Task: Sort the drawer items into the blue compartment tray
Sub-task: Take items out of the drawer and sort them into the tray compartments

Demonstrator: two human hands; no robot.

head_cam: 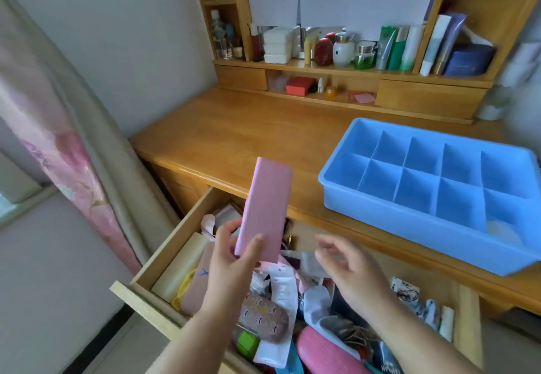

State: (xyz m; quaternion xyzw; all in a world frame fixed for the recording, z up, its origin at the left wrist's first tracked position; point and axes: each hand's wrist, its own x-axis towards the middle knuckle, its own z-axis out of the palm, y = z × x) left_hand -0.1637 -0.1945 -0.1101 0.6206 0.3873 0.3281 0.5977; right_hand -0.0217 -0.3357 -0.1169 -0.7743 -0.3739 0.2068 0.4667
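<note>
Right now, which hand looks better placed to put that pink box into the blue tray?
Probably the left hand: it already grips the pink box. The right hand is nearer the blue tray but hovers open, holding nothing.

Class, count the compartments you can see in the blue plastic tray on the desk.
10 in the blue plastic compartment tray: five in the far row, five in the near row. The nearest right one holds something pale.
</note>
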